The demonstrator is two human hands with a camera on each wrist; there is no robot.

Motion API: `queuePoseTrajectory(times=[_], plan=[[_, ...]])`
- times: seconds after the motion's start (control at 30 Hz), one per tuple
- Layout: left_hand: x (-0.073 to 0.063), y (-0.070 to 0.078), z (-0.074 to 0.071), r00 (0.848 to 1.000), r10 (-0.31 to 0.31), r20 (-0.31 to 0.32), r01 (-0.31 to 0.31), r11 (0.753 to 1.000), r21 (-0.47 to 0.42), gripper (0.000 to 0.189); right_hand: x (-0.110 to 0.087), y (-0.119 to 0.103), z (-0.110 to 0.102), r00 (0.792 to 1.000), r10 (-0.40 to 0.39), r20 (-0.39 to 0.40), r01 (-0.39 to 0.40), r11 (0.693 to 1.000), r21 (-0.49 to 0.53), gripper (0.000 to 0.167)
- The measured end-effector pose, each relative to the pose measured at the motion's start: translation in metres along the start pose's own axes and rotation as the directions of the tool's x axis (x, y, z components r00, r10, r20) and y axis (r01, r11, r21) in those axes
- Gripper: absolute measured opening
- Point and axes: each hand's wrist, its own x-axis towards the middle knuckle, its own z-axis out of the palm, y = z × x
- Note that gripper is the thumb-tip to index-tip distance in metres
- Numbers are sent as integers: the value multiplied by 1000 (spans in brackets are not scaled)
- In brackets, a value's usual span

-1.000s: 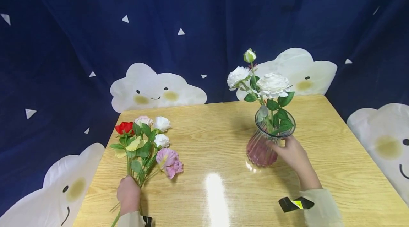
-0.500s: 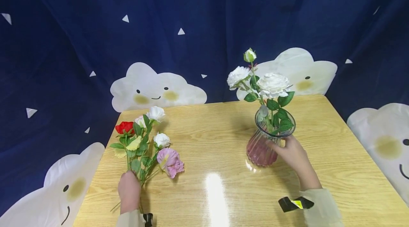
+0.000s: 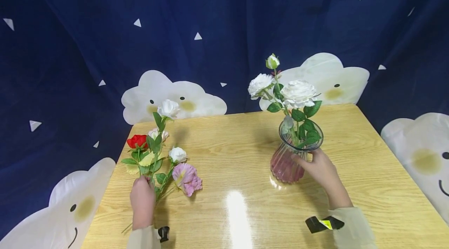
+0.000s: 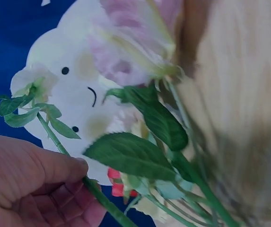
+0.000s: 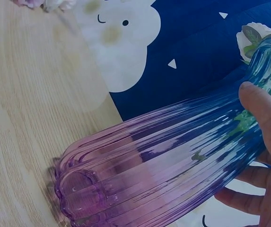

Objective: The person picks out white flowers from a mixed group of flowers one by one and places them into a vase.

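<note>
Navy cloth [image 3: 224,38] printed with smiling clouds [image 3: 140,114] hangs behind the wooden worktop [image 3: 228,140]. At the left a red rose [image 3: 137,140] lies just beyond the left hand [image 3: 142,201], whose thumb and fingers are closed in a pinch on the stem of a long white rose [image 3: 168,108]. Its bloom stands higher than its neighbours, and its leaves cut across a blush-white rose [image 3: 153,133], partly hiding it. Just right of that hand, a shorter white rose [image 3: 177,154] and a mauve ruffled flower [image 3: 187,179] lie beside the gripped stem. Well apart, a ribbed pink glass vase [image 3: 285,165] stands on the worktop, bearing leafy white blooms [image 3: 299,92] and one bud [image 3: 272,61]. From its right side, the right hand [image 3: 320,169] grips it beneath the rim, fingers curled round the glass.
</note>
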Motion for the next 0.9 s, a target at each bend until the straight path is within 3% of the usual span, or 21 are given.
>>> queuePoseTrajectory(times=[0.23, 0.5, 0.7, 0.9], plan=[[7, 15, -2, 999, 16, -48, -18, 999, -40, 11, 0, 0, 0, 1000, -5, -6, 5, 1000, 0, 70], [15, 31, -3, 999, 8, -52, -12, 997, -78, 11, 0, -1, 0, 1000, -15, -13, 15, 1000, 0, 69], [19, 46, -5, 993, 42, -109, -56, 989, -134, 12, -1, -1, -1, 1000, -8, -10, 9, 1000, 5, 69], [21, 60, -9, 989, 76, -124, -96, 983, -158, 12, -1, -1, -1, 1000, 15, 7, -15, 1000, -3, 70]])
